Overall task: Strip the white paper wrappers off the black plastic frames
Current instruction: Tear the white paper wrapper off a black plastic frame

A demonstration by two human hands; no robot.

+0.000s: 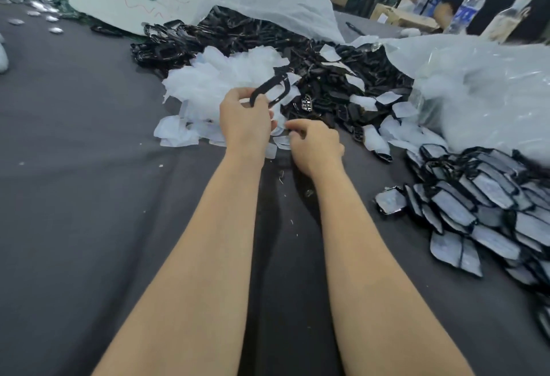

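Bare black frame [266, 84] aloft above heaped white wrappers [214, 84]

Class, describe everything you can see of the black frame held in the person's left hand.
The black frame is a thin, glossy, plastic-looking oblong loop, open in the middle, with no paper on it. The left hand pinches its near end; it tilts up and away above the heap of white wrappers.

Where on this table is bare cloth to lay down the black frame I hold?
Widest: the grey cloth left of your left forearm, below the white wrapper heap. Narrower: the strip between your right forearm and the wrapped frames at right. Straight ahead, wrappers and the black frame pile crowd everything.
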